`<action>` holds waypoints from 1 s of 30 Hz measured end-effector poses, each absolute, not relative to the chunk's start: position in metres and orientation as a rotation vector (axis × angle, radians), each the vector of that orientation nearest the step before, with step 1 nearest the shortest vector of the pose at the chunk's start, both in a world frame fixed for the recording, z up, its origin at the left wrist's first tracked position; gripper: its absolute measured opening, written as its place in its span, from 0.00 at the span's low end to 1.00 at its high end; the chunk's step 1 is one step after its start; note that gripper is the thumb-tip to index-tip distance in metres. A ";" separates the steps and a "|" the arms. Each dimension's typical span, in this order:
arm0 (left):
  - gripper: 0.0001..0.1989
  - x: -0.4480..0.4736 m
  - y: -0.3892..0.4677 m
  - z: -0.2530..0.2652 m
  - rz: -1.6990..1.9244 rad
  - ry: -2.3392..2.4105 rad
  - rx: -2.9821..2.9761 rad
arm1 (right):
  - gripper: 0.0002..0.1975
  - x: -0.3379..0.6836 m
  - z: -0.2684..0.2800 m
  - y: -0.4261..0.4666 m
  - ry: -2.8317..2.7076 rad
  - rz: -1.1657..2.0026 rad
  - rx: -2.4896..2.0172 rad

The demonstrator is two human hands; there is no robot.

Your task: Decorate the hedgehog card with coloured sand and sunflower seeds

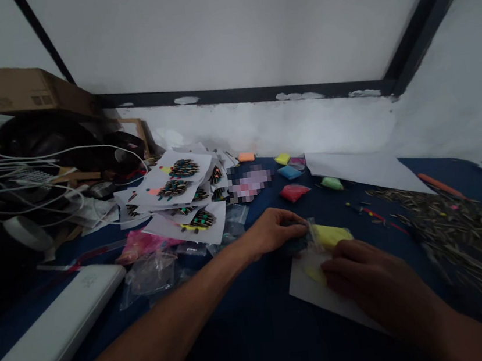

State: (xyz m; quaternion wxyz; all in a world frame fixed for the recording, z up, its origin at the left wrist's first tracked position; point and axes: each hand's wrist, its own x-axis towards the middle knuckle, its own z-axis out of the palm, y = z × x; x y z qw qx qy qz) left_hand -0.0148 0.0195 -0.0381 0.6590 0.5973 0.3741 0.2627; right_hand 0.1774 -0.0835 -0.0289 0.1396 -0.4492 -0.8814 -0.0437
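My left hand (pixel 276 232) is closed on a dark packet (pixel 295 241) with clear plastic around it. Beside it lies a bright yellow modelling clay packet (pixel 333 235) in clear wrap. My right hand (pixel 373 275) has its fingers bunched together over a white paper sheet (pixel 309 289), at the edge of a flat pale-yellow clay piece (pixel 315 274). Part of that piece is hidden under the fingertips. The sheet lies flat on the dark blue table cover (pixel 259 330), partly covered by my right hand.
Sunflower seeds (pixel 462 229) are spread on the right. Red (pixel 294 192), blue (pixel 289 172) and green (pixel 332 183) clay packets lie behind my hands. Papers with seed-covered hedgehog shapes (pixel 184 181) are piled back left. A white device (pixel 62 337), cables (pixel 45 160) and a cardboard box (pixel 32 89) occupy the left.
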 end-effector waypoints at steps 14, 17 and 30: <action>0.10 -0.015 0.018 -0.037 0.584 0.843 1.305 | 0.12 0.172 -0.020 -0.090 -2.618 -0.262 -1.241; 0.11 -0.015 0.019 -0.037 0.580 0.847 1.317 | 0.10 0.174 -0.022 -0.089 -2.558 -0.249 -1.248; 0.14 -0.015 0.020 -0.041 0.570 0.827 1.376 | 0.08 0.175 -0.027 -0.082 -2.525 -0.177 -1.265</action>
